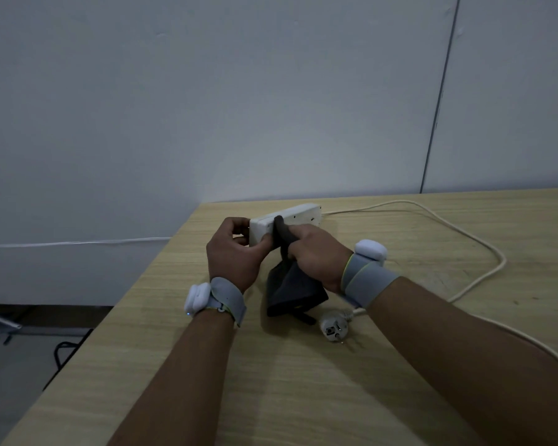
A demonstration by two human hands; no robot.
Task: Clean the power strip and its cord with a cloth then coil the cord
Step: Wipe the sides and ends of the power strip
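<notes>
A white power strip (298, 214) is lifted at its near end above the wooden table (303, 381). My left hand (234, 252) grips that near end with curled fingers. My right hand (316, 252) holds a dark grey cloth (295, 289) and presses a fold of it over the strip's top edge; the rest of the cloth hangs down to the table. The cream cord (464, 233) runs from the strip's far end, loops right and comes back under my right forearm to the plug (334, 329), which lies on the table beside the cloth.
The table's left edge (110, 317) runs diagonally beside my left arm, with floor and a black cable (63, 349) below it. A pale wall (239, 107) stands right behind the table. Both wrists carry grey bands with white devices.
</notes>
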